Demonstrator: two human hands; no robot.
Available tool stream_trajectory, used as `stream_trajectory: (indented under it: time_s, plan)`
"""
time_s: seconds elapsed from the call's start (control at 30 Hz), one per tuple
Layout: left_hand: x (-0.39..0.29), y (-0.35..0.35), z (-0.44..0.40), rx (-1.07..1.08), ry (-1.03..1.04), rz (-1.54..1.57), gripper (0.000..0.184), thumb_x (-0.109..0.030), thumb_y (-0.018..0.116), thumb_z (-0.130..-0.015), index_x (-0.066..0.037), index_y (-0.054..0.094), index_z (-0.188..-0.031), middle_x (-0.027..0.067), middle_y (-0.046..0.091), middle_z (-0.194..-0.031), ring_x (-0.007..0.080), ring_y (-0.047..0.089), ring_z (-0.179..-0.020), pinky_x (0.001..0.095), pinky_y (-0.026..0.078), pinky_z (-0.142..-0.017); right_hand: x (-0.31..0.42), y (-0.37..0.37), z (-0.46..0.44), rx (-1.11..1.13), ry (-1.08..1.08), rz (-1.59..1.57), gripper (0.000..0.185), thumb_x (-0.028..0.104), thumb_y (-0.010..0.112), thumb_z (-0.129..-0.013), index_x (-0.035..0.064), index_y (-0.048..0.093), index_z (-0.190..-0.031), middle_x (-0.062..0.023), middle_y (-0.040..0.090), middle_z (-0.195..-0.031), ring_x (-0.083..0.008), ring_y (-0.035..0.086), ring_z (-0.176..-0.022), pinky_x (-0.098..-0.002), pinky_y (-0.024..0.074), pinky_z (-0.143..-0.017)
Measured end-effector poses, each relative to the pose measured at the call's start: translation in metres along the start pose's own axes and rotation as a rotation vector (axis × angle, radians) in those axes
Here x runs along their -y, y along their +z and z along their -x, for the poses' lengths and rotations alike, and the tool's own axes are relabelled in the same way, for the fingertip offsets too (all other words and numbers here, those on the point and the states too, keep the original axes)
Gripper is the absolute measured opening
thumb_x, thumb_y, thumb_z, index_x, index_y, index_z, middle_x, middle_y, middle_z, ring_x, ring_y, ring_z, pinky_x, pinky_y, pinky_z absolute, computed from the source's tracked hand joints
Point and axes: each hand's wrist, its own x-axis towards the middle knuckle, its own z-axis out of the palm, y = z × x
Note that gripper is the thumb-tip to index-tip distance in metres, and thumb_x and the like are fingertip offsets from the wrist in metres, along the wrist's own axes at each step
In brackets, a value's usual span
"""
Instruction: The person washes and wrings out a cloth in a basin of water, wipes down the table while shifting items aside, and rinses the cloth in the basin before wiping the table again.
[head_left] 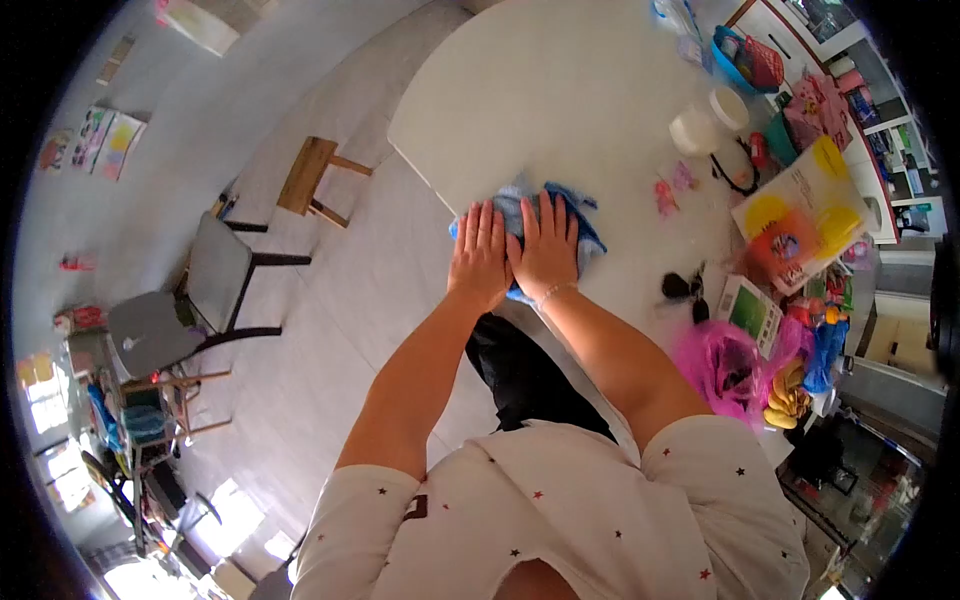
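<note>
Both hands lie flat, side by side, on a crumpled blue cloth (589,232) at the near left edge of a white table (530,100). My left hand (480,255) has its fingers stretched forward over the cloth's left part. Next to it, my right hand (546,250) presses on the cloth's middle, fingers extended and slightly apart, with a thin bracelet at the wrist. The two hands touch near the thumbs. Cloth shows beyond the fingertips and to the right; the part beneath the palms is hidden.
Along the table's right side are a white jar (705,125), a yellow-and-white box (805,215), dark keys (685,287), a pink plastic bag (722,362), bananas (788,397) and a blue basket (735,62). A wooden stool (307,175) and grey chair (220,272) stand left.
</note>
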Motion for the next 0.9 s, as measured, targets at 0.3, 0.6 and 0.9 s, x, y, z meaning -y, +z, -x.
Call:
stream_trajectory:
  time_s: [0.3, 0.6, 0.9]
  plan:
    - [0.095, -0.013, -0.079, 0.088, 0.16, 0.16, 0.054, -0.026, 0.035, -0.092, 0.01, 0.035, -0.133, 0.0245, 0.026, -0.144, 0.0381, 0.019, -0.137, 0.0475, 0.014, -0.112, 0.038, 0.022, -0.094, 0.126, 0.035, 0.012, 0.059, 0.035, 0.045, -0.087, 0.005, 0.036, -0.136, -0.0194, 0.024, -0.145, -0.0385, 0.02, -0.135, -0.0547, 0.0139, -0.108]
    - [0.176, 0.003, -0.237, 0.069, 0.418, 0.193, 0.053, -0.027, 0.036, -0.092, 0.009, 0.038, -0.132, 0.0243, 0.031, -0.142, 0.0366, 0.023, -0.136, 0.0471, 0.015, -0.112, 0.043, 0.053, -0.233, 0.0, 0.301, 0.016, 0.056, 0.032, 0.046, -0.087, 0.0061, 0.037, -0.135, -0.0178, 0.026, -0.145, -0.0368, 0.02, -0.134, -0.0534, 0.0146, -0.108]
    - [0.181, 0.015, -0.337, 0.084, 0.85, 0.262, 0.051, -0.027, 0.04, -0.091, 0.008, 0.042, -0.128, 0.0234, 0.036, -0.139, 0.0371, 0.029, -0.133, 0.0487, 0.019, -0.11, 0.042, 0.052, -0.283, -0.215, 0.797, 0.049, 0.06, 0.038, 0.046, -0.086, 0.0076, 0.035, -0.137, -0.0186, 0.021, -0.148, -0.0385, 0.017, -0.136, -0.0571, 0.0125, -0.107]
